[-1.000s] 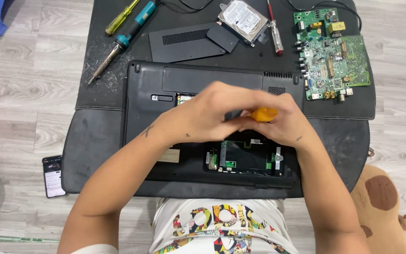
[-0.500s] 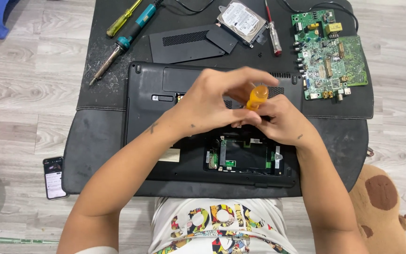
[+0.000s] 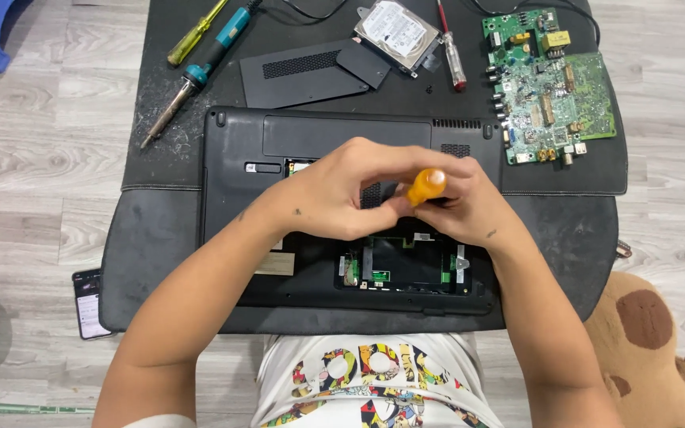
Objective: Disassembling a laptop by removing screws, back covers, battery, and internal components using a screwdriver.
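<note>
A: Where are the hands?

B: Both meet over the laptop (image 3: 231, 206), which lies bottom-up on a black mat (image 3: 152, 238). The left hand (image 3: 334, 194) reaches in from the left, fingers curled, its fingertips pinching the orange handle of a screwdriver (image 3: 426, 185). The right hand (image 3: 469, 208) sits just beside it, fingers bent in around the same tool lower down.

A: Is the right hand gripping the shaft?

B: Probably, but the shaft and tip are hidden behind the fingers, so I cannot tell just where it grips or where the tip lands. The handle stands roughly upright above the middle of the laptop.

A: What shows of the laptop itself?

B: An open bay (image 3: 406, 265) near the front edge, with green board edges and a dark part inside. It lies just below the hands.

A: And farther back?

B: A black cover (image 3: 295, 75) lies off the laptop, touching a hard drive (image 3: 394, 32). To the right a green board (image 3: 549, 87). To the left a teal iron (image 3: 196, 75) and a yellow driver (image 3: 196, 33); a red driver (image 3: 452, 55) lies beside the drive.

A: Anything off the mat?

B: A phone (image 3: 89, 303) on the floor at the left, and a brown plush (image 3: 644, 349) at the lower right.
</note>
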